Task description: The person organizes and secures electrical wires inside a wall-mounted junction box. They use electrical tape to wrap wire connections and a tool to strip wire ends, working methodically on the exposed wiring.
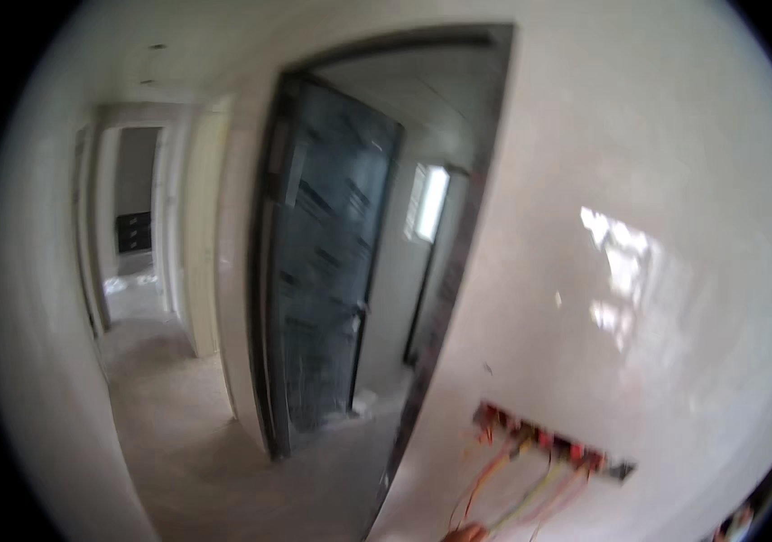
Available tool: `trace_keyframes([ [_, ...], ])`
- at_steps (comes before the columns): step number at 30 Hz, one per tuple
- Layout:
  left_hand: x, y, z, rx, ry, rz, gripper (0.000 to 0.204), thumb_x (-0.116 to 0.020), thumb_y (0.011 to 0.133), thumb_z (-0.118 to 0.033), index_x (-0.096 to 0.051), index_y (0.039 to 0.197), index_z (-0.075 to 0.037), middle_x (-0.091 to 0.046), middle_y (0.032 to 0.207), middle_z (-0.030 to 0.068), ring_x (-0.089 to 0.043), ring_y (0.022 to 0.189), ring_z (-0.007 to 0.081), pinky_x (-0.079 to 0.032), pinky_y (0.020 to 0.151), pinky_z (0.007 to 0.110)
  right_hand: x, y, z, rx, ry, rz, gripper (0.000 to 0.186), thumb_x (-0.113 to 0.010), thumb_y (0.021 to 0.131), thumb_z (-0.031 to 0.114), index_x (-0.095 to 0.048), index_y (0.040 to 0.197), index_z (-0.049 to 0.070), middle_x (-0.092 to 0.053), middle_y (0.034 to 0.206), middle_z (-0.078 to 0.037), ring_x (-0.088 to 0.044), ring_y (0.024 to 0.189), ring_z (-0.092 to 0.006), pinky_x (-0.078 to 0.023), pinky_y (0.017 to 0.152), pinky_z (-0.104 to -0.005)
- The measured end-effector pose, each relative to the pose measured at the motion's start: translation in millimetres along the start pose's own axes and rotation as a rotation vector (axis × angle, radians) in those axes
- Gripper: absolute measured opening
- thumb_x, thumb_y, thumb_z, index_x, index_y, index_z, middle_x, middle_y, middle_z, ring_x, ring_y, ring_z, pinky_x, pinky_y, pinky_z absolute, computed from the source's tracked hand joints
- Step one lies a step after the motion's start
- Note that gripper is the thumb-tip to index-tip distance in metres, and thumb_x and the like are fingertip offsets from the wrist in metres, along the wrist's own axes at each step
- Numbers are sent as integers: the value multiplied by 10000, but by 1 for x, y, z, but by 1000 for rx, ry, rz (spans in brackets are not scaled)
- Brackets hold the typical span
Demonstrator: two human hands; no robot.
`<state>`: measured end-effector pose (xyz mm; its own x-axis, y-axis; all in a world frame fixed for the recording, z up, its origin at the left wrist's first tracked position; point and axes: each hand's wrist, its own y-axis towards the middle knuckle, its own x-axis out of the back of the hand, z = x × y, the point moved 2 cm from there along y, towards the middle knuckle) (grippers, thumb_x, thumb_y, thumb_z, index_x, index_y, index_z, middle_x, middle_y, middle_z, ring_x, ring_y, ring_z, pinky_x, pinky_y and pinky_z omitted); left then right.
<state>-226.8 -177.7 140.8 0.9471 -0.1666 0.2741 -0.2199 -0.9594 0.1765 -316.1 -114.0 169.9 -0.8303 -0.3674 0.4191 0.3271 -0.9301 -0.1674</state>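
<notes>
A long rectangular wall opening with red inserts is cut low into the glossy white wall. Orange, yellow and red wires hang out of it toward the lower edge. Only a small bit of a hand shows at the bottom edge, by the ends of the wires. It seems to be my right hand, and I cannot tell whether it grips the wires. My left hand is out of view.
A dark door stands ajar in a dark frame left of the wall, with a lit window behind it. A bare corridor floor leads left to another doorway. A second red-fitted opening shows at the lower right rim.
</notes>
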Motion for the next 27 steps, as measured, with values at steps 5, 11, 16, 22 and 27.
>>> trace_keyframes([
  [5,40,-31,-48,110,-54,-130,260,-585,1056,-281,-626,1056,-24,-619,746,128,-598,663,235,-482,638,400,-32,-37,-62,122,43,-169,204,-739,945,164,-678,1061,8,-719,882,-93,-615,809,-138,-545,777,-361],
  [11,46,-27,-53,169,-293,-51,214,-565,1059,-195,-660,1005,-10,-548,723,-27,-472,645,55,-410,574,257,-11,-60,-17,8,33,-306,216,-726,950,215,-651,991,17,-618,739,-144,-555,637,-247,-474,622,-390],
  [16,45,-32,-40,166,-242,-3,215,-558,1063,-174,-666,1015,6,-527,703,-36,-449,617,45,-438,578,242,-15,-69,-31,2,30,-383,210,-735,942,203,-670,1021,20,-610,738,-142,-577,636,-270,-476,617,-389],
  [22,45,-26,-38,221,-290,33,229,-575,1066,-180,-665,993,17,-528,694,-39,-445,608,41,-442,582,240,-12,-66,-29,2,-15,-450,197,-734,941,184,-689,1041,20,-631,756,-135,-592,637,-254,-476,614,-381],
  [27,48,-21,-37,348,-496,143,203,-599,1050,-162,-677,1080,24,-554,696,-37,-455,586,32,-356,518,237,-2,-59,-15,-59,274,-521,185,-724,967,159,-707,1090,22,-641,765,-84,-555,667,-145,-467,631,-347],
])
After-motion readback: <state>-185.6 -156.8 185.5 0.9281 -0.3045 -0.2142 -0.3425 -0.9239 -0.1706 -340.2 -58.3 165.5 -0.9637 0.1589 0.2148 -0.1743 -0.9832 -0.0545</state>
